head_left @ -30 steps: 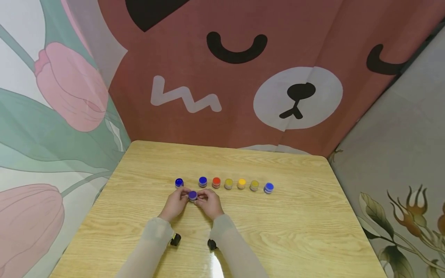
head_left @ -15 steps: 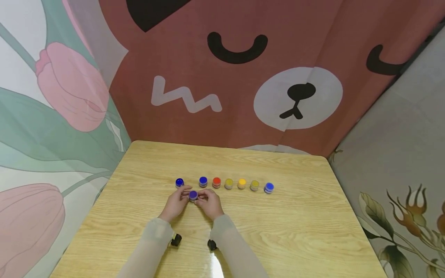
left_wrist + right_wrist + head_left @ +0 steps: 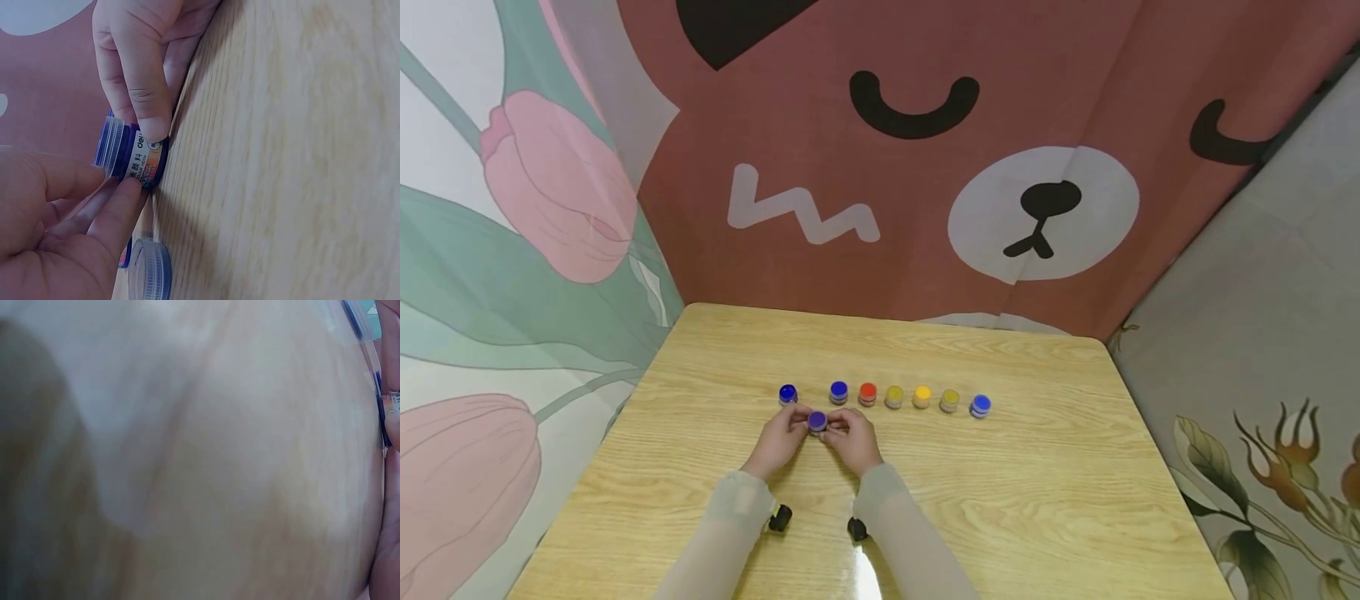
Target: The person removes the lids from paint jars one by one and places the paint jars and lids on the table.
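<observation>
Left hand and right hand pinched the small, round, purple-topped plastic jar between them, near the round, dark-blue plastic jar; uneven force on its translucent ribbed lid could have tipped it.

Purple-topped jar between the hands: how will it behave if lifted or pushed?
The jar is probably stiff, its walls looking like plastic. Its ribbed lid should give decent grip. Squat and upright, it would likely slide before tipping, though round sides could let it roll if toppled.
</observation>
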Demonstrator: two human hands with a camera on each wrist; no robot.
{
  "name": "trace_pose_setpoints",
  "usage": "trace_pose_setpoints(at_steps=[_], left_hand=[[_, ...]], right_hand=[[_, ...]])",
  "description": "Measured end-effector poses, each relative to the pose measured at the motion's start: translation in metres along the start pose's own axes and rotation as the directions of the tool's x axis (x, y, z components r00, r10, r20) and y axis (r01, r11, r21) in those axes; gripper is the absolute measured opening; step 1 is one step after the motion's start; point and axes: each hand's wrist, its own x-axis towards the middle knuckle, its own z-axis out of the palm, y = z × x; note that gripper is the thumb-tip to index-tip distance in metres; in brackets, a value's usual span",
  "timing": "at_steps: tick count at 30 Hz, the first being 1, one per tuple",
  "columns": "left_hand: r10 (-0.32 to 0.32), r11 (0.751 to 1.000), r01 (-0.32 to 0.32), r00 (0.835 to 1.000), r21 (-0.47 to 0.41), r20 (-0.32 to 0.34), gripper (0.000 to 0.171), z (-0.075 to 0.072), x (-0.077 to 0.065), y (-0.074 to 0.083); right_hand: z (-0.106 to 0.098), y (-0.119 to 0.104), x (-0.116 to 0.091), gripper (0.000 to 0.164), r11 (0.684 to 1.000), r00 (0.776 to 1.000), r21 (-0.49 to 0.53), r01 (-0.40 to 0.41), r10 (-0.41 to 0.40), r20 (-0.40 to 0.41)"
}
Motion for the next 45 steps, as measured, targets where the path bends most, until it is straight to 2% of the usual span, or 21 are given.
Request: trace_pose_setpoints(at_steps=[4,9,18,26,32,37,41,45], left_hand=[[-0.032,0.999,0.032,0.999,-0.014,-0.004,0.021,-0.0004,-0.0008,0.0015],[-0.04,0.999,0.04,0.999,-0.028,-0.013,0.021,0.0006,-0.0015,0.0006],[0.015,0.996,-0.015,1.0,-0.083,-0.009,0.033,0.0032,0.0005,-0.001],[-0.023,0.997,0.022,1.0,-0.067,-0.021,0.026,0.0028,-0.0008,0.0008],[-0.053,0.995,0.05,0.998,-0.082,-0.036,0.021,0.0021,-0.0012,0.0024],[-0.035,0.994,0.032,0.999,-0.1,-0.026,0.027,0.003,-0.0013,0.0017],[-0.013,0.997,0.011,1.0,-0.075,-0.019,0.034,0.0039,-0.0014,0.0005],[-0.013,0.999,0.012,1.0,-0.053,-0.023,0.03,0.0047,-0.0016,0.0004]], right_hand=[[0.0003,0.0001,-0.0001,0.024,1.0,1.0,-0.001,-0.006,0.006,-0.005],[0.0012,0.0004,-0.0001,0.025,1.0,1.0,0.01,0.01,-0.009,-0.013],[0.0009,-0.0036,-0.0007,0.026,1.0,0.999,0.016,0.002,-0.001,-0.035],[0.0005,-0.0055,-0.0011,0.026,1.0,0.999,0.003,-0.015,0.015,-0.042],[0.0017,-0.0047,-0.0002,0.026,0.999,0.998,0.041,-0.034,0.036,-0.044],[0.0012,-0.006,-0.0004,0.026,0.998,0.998,0.048,-0.038,0.04,-0.04],[0.0013,-0.0066,-0.0004,0.026,0.998,0.999,0.044,-0.039,0.041,-0.035],[0.001,-0.0071,-0.0008,0.026,0.998,0.999,0.044,-0.037,0.038,-0.034]])
